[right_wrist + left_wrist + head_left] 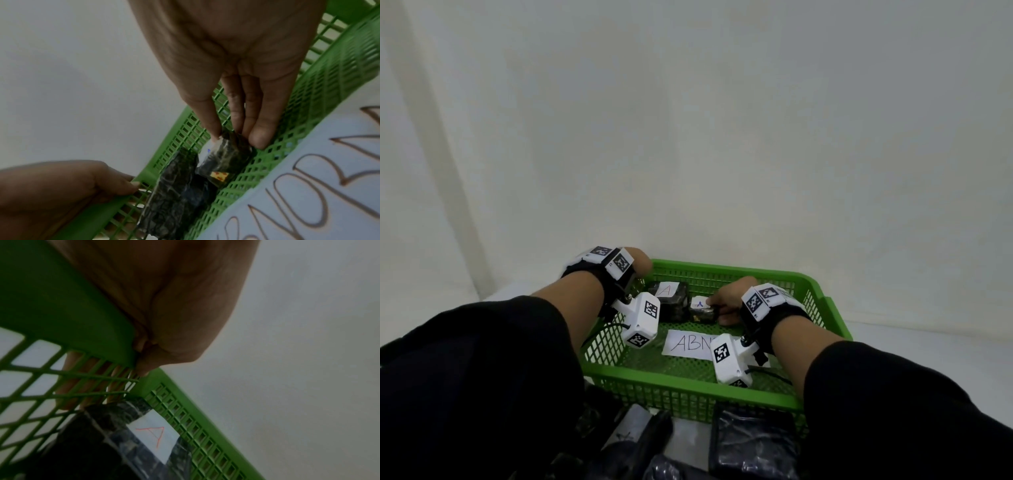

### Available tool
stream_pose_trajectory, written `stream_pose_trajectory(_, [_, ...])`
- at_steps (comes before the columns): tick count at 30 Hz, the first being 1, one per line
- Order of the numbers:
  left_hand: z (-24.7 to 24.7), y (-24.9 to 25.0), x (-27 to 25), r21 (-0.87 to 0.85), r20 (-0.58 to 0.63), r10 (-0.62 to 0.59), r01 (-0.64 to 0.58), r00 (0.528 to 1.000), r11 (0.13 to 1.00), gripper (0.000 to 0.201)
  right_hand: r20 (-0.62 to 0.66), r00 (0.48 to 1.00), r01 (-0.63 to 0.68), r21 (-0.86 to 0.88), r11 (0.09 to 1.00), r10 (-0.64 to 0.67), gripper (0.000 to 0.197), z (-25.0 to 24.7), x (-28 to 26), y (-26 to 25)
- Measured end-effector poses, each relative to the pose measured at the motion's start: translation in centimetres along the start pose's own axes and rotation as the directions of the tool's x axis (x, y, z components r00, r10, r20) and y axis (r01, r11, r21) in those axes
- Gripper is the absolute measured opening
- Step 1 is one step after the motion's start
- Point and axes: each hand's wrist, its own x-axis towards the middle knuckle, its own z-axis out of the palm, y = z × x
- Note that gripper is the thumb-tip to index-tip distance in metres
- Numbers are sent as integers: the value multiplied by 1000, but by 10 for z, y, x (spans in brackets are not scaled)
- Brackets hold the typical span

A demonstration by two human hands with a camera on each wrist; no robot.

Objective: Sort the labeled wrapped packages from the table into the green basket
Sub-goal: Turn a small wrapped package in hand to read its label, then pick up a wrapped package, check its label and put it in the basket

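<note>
**Operator:** I'm at the placing step. Take the green basket (pixel 688 385) as the landmark: my left hand (pixel 642 263) is at its far-left corner, fingers curled over the rim and gripping it to steady it. My right hand (pixel 726 298) is inside, near the far wall.

**Observer:** What has the right got?

**Operator:** The small package (pixel 702 310), labelled with a blue A. Thumb and fingertips (pixel 258 138) pinch its end, the fingers nearly straight and close together. It looks to be resting on the basket floor (or a whisker off it; I can't tell).

**Observer:** And what's in the basket?

**Operator:** Biggest first: the white sheet (pixel 690 344) lettered "ABN…" lies flat on the floor toward the near side. Then the large package (pixel 669 301) with a red A, in the far-left corner below my left hand. The small one sits just beside it, on its right.

**Observer:** Next?

**Operator:** I'd judge a simple let-go, lifting clear without dragging the film wrap. More dark wrapped bundles (pixel 755 442) wait outside the basket's near wall.
</note>
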Motion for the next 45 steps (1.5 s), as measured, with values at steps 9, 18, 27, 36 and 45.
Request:
stream_pose_trajectory(9, [32,-27,91,-82,67,17,-12,998,997,56,2,1000,-2,19,1000,1,22,4,-16,-11])
stream_pose_trajectory(18, [-9,2,-13,54,45,134,-136,990,989,37,-27,991,122,-258,958,-134,24,-13,-17,-24])
stream_pose_trajectory(27, [-62,-5,-73,-313,-304,91,-190,948,930,49,-53,929,309,-435,846,-367,63,-45,-106,-68])
stream_pose_trajectory(36, [-72,-15,-194,-82,-423,402,-476,812,876,61,2,871,401,-580,709,-491,96,-53,-199,-37])
stream_pose_trajectory(45, [-21,-14,-301,-74,-351,518,-574,780,815,69,112,830,493,-606,624,-547,102,-34,-289,30])
